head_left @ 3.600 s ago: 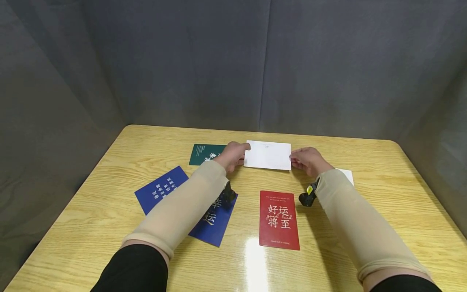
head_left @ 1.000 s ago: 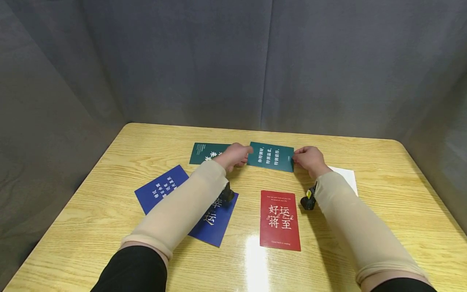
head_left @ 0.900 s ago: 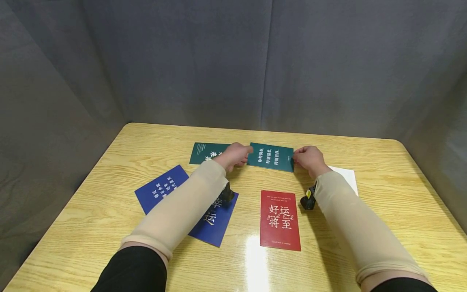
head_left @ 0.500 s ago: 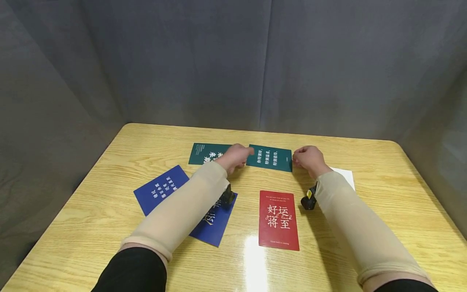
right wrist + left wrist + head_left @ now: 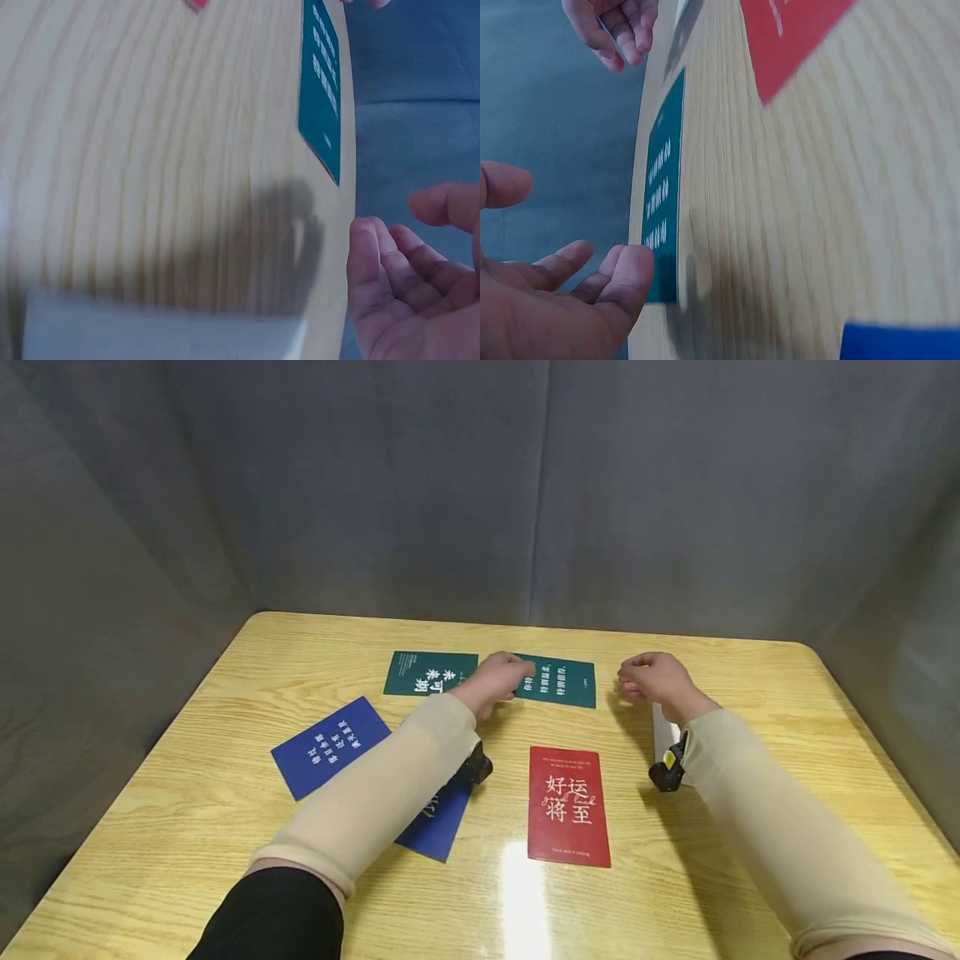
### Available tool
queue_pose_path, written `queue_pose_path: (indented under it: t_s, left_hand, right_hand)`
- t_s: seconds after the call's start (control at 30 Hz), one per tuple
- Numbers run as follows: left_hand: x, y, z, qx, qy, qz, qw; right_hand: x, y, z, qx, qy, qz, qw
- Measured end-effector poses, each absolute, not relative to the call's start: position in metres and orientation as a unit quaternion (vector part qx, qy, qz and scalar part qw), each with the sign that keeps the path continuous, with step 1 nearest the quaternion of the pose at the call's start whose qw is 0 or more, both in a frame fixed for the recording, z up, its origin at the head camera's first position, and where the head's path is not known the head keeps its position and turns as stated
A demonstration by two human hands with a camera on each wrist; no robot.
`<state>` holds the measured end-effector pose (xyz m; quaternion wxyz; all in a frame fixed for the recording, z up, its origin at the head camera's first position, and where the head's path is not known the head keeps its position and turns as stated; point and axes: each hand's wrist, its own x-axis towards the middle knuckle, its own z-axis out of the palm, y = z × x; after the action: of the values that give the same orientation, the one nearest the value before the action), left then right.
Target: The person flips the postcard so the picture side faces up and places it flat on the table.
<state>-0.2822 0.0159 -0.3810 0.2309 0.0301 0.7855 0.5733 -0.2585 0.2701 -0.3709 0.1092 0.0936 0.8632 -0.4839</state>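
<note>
A green card (image 5: 577,683) with white writing lies near the back of the table. My left hand (image 5: 495,683) is over its left end; in the left wrist view the thumb stands apart from the relaxed fingers (image 5: 634,274), with nothing between them. Off the card's right end, my right hand (image 5: 660,681) is empty, its fingers (image 5: 364,259) loosely bent in the right wrist view. A white card (image 5: 662,735) lies below the right hand, partly hidden by the wrist. Beside the left hand is a second green card (image 5: 408,672).
A red card (image 5: 566,827) lies at the middle front of the wooden table (image 5: 225,877). To the left are two blue cards, one angled blue card (image 5: 318,752) and another blue card (image 5: 442,835) partly under the left forearm. A grey curtain (image 5: 390,510) stands behind.
Earlier both hands held a card white side up; it was turned green side up, laid down and let go. The right hand has since moved right, away from it.
</note>
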Motion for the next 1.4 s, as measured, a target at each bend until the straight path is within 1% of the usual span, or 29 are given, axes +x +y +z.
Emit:
queue_pose_path:
  t_s: [0.27,0.5,0.8,1.1,1.4]
  left_hand:
    - [-0.269,0.027,-0.374,0.057,0.771,0.585,0.244]
    - [-0.262,0.043,-0.376,0.072,0.761,0.588,0.264]
    - [-0.248,0.066,-0.376,0.079,0.743,0.599,0.288]
    - [-0.23,0.092,-0.376,0.063,0.735,0.604,0.302]
    - [-0.215,0.118,-0.382,0.052,0.715,0.619,0.321]
  right_hand:
    - [-0.239,0.3,-0.359,0.08,0.875,-0.463,0.117]
    - [-0.223,0.331,-0.359,0.1,0.886,-0.438,0.111]
    - [-0.208,0.368,-0.36,0.126,0.873,-0.457,0.116]
    - [-0.204,0.381,-0.366,0.144,0.873,-0.45,0.12]
    - [-0.201,0.382,-0.37,0.168,0.858,-0.465,0.139]
